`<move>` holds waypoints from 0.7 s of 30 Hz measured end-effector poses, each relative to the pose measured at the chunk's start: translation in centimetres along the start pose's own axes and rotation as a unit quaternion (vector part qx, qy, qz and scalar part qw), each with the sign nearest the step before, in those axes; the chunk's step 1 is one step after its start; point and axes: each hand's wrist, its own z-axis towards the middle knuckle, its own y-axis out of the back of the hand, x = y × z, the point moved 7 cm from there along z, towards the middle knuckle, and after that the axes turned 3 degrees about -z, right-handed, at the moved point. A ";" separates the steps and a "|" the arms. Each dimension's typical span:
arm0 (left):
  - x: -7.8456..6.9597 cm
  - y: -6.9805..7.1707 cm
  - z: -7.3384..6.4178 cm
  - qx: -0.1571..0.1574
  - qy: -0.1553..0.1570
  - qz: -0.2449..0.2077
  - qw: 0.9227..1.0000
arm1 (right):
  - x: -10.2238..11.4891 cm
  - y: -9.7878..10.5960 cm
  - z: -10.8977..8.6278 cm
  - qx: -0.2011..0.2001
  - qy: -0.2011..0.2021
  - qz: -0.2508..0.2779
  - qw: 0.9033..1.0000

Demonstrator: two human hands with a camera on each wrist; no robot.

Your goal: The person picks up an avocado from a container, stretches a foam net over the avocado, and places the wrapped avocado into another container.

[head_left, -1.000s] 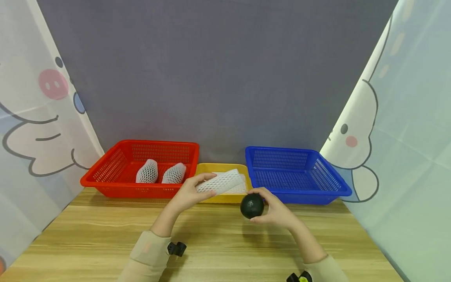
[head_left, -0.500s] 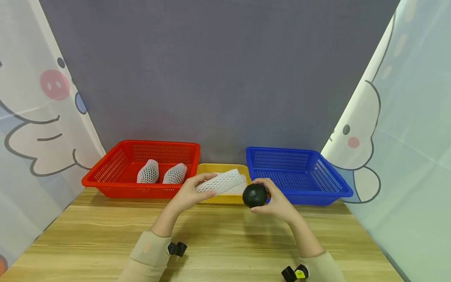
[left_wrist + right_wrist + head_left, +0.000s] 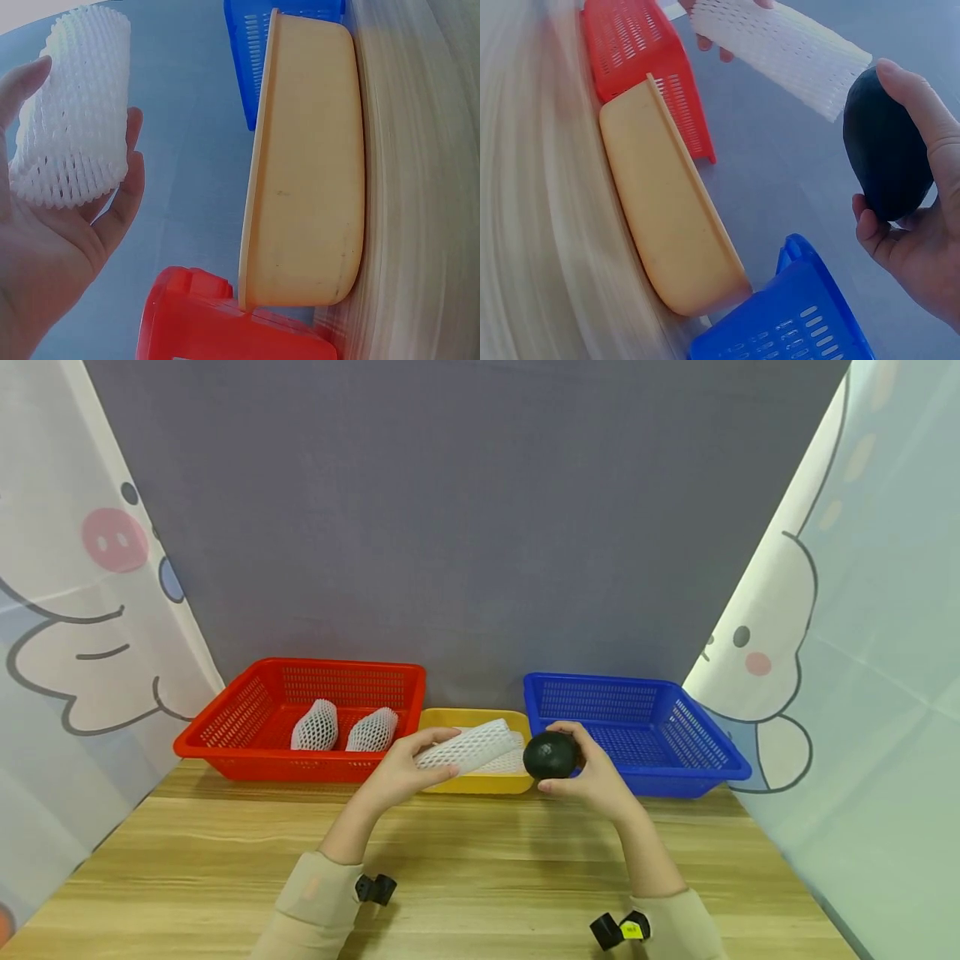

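My left hand [image 3: 401,772] grips a white foam net sleeve [image 3: 468,747], thumb on one side and fingers on the other. The sleeve is a flattened tube tilted up to the right, held above the yellow tray. Between the thumb and fingers of my right hand [image 3: 596,777] is a dark green avocado [image 3: 551,755], its pear-like outline showing in the right wrist view. The avocado [image 3: 885,150] is close to the end of the sleeve [image 3: 787,56]. Its palm side is hidden by my right hand.
A red basket [image 3: 285,766] at the left holds two net-wrapped pieces [image 3: 315,727]. In the middle stands a yellow tray [image 3: 480,783] with more white foam nets in it. At the right is a blue basket [image 3: 675,781]. Grey cloth [image 3: 480,527] hangs behind the wooden table [image 3: 465,877].
My right hand has risen and shifted slightly right, with the avocado turning from a round end-on look to a longer sideways one. The left hand and its sleeve have stayed almost still.
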 end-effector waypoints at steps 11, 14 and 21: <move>0.0 0.0 -0.1 0.006 0.002 0.006 1.000 | 3.2 0.5 -0.5 -0.028 -0.026 0.012 0.999; -0.1 -0.2 -0.2 0.011 0.004 0.003 1.000 | 3.0 0.5 -0.5 -0.031 -0.031 0.020 0.999; -0.2 -0.5 -0.1 0.020 0.008 0.001 1.000 | 0.2 0.2 -0.2 -0.035 -0.012 0.047 0.998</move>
